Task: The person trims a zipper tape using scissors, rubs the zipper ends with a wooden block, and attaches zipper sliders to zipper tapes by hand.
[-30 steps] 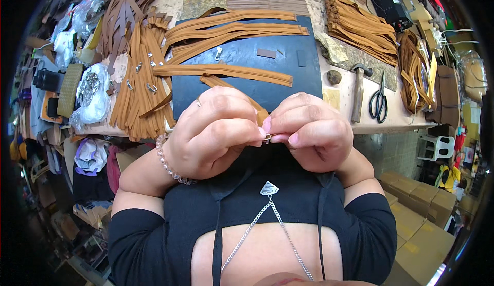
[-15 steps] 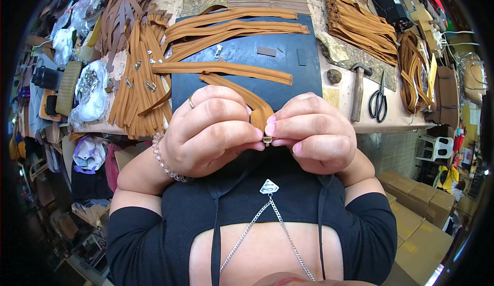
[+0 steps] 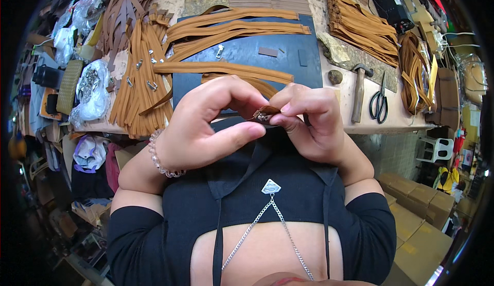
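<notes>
Close to my chest, over the front edge of the table, both hands hold the end of a brown zipper (image 3: 265, 87). A small metal slider (image 3: 261, 116) shows at that end. My right hand (image 3: 316, 121) pinches the zipper end between thumb and fingertips. Curled fingers of my left hand (image 3: 211, 121) reach behind the same end, while its thumb lies stretched just below the slider. The rest of this zipper runs back under the fingers onto a dark board (image 3: 242, 54). Several brown zipper lengths (image 3: 236, 28) lie across the board, with one loose slider (image 3: 220, 51) among them.
Bundled zippers (image 3: 139, 80) with loose sliders hang over the table edge at left, beside a plastic bag (image 3: 92, 90) of metal parts. Right of the board are a hammer (image 3: 358, 95), scissors (image 3: 379, 103) and more zipper bundles (image 3: 360, 26). Cardboard boxes (image 3: 417, 198) stand low at right.
Both hands have lifted and tilted the zipper end, turning the slider toward me. My left thumb has come away from its pinch and lies extended below.
</notes>
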Available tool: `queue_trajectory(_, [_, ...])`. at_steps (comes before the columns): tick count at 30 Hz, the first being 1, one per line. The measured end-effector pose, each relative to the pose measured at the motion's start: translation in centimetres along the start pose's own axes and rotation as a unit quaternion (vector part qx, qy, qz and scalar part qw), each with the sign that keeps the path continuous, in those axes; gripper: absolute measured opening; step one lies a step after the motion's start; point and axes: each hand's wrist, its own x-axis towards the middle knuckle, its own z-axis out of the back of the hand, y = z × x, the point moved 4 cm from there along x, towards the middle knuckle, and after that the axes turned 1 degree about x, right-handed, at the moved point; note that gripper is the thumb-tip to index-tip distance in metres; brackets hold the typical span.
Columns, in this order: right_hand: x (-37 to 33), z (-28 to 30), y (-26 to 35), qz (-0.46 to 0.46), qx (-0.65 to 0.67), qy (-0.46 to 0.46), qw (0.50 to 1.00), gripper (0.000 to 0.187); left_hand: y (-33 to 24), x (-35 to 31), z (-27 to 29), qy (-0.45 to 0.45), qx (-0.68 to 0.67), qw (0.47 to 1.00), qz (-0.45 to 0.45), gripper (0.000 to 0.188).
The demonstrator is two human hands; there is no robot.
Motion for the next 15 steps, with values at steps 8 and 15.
queue_trajectory(8, [0.5,-0.4,-0.1,-0.103,-0.052,-0.003,0.993,0.030,2.1,0.2,-0.1,-0.014,-0.043,0.990,0.132,0.017])
queue_trajectory(15, [0.7,0.4,-0.4,-0.038,-0.168,-0.083,0.982,0.032,2.9,0.3,0.0,-0.067,-0.097,0.987,0.111,0.017])
